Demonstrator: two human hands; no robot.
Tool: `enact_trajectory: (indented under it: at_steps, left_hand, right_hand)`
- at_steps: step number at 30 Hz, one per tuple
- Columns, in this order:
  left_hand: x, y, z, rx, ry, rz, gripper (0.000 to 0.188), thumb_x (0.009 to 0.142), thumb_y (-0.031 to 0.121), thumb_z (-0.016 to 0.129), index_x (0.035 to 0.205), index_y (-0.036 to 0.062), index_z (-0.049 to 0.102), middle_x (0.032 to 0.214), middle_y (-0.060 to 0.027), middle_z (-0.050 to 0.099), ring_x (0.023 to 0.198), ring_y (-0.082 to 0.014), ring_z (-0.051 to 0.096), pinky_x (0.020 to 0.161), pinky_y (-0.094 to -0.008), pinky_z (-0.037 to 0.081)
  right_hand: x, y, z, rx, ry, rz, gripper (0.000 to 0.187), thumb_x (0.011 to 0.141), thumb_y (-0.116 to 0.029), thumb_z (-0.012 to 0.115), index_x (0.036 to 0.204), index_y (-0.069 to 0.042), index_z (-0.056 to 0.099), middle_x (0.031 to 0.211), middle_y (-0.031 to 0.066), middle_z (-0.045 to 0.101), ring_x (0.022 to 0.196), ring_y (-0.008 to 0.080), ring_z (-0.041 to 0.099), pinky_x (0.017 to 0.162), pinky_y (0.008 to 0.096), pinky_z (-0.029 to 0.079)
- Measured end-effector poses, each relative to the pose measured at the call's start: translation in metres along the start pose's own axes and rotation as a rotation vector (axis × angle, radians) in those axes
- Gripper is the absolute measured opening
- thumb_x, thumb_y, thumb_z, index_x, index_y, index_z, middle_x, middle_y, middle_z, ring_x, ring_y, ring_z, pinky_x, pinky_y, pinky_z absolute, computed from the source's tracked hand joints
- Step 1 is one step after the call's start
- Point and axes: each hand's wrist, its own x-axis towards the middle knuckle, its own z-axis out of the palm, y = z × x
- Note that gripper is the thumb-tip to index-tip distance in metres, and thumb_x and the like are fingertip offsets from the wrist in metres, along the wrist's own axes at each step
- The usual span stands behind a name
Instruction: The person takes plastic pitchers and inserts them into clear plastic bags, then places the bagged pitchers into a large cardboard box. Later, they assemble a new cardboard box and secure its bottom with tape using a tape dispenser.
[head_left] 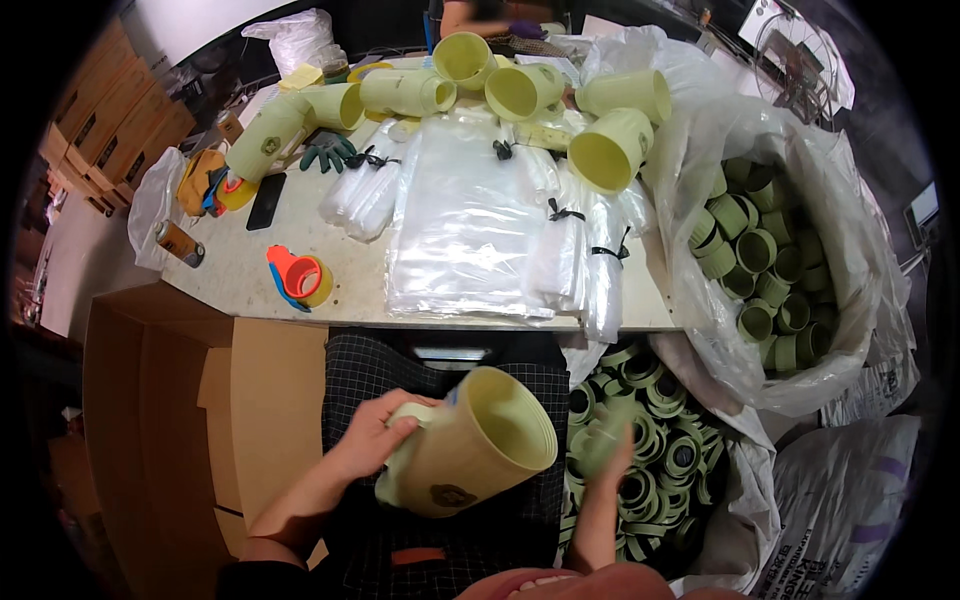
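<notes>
The left hand (pixel 372 437) has its fingers (pixel 404 427) curled around the handle (pixel 410 412) of a large pale green jug (pixel 440 460), which sits just to the right of them, above the person's checked lap (pixel 350 375). The jug is tilted, its open mouth turned up and to the right, a dark round mark low on its side. The right hand (pixel 612 468) is raised, well apart from the jug, over a white sack (pixel 735 540) filled with green ring-shaped pieces (pixel 680 455). A pale green piece (pixel 600 437) shows at the right fingers, but both are blurred, so I cannot tell how tightly the fingers are closed or whether they hold it. To the left stands an open cardboard box (pixel 275 425). Ahead, the tabletop (pixel 355 285) carries flat clear plastic bags (pixel 465 225), a red and blue tape dispenser (pixel 297 275) near its front edge, and more green jugs (pixel 610 150) along the far side. A big translucent bag (pixel 690 315) at the right holds short green cylinders (pixel 757 250).
</notes>
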Motion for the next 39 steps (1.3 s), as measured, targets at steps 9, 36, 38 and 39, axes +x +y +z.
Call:
enact_trajectory:
  at_steps: [9,36,38,39]
  left_hand:
    - [-0.034,0.004,-0.009,0.081,-0.003,-0.128,0.041,0.097,0.014,0.053,0.138,0.0055,0.054,0.121,-0.0142,0.066,0.11,-0.0264,0.066,0.094,-0.0369,0.051]
    - [-0.057,0.003,0.024,0.118,0.025,-0.21,0.052,0.09,0.021,0.072,0.135,0.0027,0.055,0.14,-0.0191,0.057,0.116,-0.0286,0.063,0.094,-0.0368,0.053]
    - [-0.067,0.026,0.056,0.379,-0.162,-0.125,0.059,0.089,0.022,0.071,0.139,0.0022,0.048,0.139,-0.0214,0.056,0.111,-0.0334,0.065,0.09,-0.0387,0.055]
    - [-0.072,0.023,0.06,0.422,-0.162,-0.036,0.063,0.09,0.027,0.069,0.141,0.0013,0.043,0.139,-0.0219,0.056,0.106,-0.0352,0.067,0.086,-0.0392,0.057]
  right_hand:
    - [-0.084,0.021,0.062,-0.98,-0.32,-0.864,0.054,0.095,-0.032,0.062,0.137,0.0,0.052,0.119,0.0177,0.054,0.109,0.034,0.052,0.1,0.0418,0.04]
    - [-0.132,-0.081,0.14,-1.047,-1.055,-0.774,0.051,0.1,-0.041,0.056,0.125,0.002,0.064,0.093,0.0103,0.058,0.084,0.0213,0.056,0.077,0.0341,0.046]
    - [-0.129,-0.083,0.157,-1.174,-0.836,-0.441,0.047,0.102,-0.038,0.053,0.124,0.003,0.063,0.095,0.0118,0.059,0.087,0.0215,0.057,0.079,0.0342,0.047]
    - [-0.134,-0.078,0.165,-1.024,-0.809,-0.185,0.044,0.104,-0.034,0.05,0.124,0.004,0.062,0.093,0.0128,0.06,0.088,0.0216,0.058,0.082,0.0353,0.048]
